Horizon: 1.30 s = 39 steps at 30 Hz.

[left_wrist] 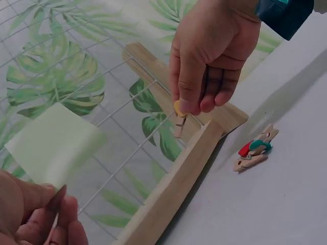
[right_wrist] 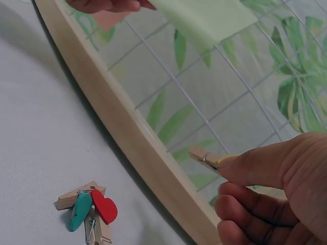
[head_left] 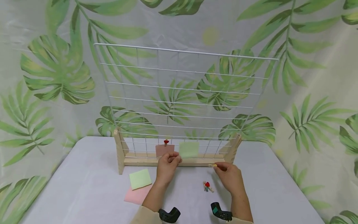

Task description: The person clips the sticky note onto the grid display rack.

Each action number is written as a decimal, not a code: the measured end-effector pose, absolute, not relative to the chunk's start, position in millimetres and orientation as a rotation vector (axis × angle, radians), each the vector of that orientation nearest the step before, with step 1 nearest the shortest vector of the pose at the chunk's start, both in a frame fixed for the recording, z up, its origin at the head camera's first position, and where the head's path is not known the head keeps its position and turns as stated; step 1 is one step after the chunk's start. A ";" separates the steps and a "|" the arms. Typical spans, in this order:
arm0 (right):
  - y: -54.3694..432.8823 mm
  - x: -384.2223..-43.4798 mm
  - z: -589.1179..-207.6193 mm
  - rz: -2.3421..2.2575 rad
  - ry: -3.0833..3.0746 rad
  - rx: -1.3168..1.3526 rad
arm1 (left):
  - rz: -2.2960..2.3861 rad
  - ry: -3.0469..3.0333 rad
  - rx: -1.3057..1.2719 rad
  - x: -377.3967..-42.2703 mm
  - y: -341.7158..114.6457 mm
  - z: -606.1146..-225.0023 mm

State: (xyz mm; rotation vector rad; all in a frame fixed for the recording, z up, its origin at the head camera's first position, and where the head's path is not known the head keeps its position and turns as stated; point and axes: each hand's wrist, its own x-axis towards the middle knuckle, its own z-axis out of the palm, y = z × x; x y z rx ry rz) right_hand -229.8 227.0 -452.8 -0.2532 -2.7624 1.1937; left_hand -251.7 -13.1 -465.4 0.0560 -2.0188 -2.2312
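My left hand (head_left: 167,166) pinches a light green sticky note (head_left: 189,149) by its lower left corner, held up in front of the wire grid (head_left: 179,116). In my right hand (head_left: 230,177), thumb and forefinger pinch a small wooden clothespin (right_wrist: 205,158) with a yellow decoration; its tip points at the grid. Left of the green note, a pink note (head_left: 162,150) hangs on the grid under a clothespin with a red heart (head_left: 166,142). Several loose clothespins (right_wrist: 92,209), with red heart and teal decorations, lie in a small heap on the table between my forearms.
The grid stands in a wooden base (head_left: 137,161) with slanted side posts (head_left: 119,151). A green note pad (head_left: 140,179) overlaps a pink one (head_left: 136,196) on the white table (head_left: 89,180), left of my left forearm. Leaf-patterned cloth (head_left: 61,74) hangs behind.
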 end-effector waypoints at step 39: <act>162.1 -215.8 -423.4 1.213 -2.635 0.006 | -2.353 -1.761 0.089 -261.5 5.6 -467.3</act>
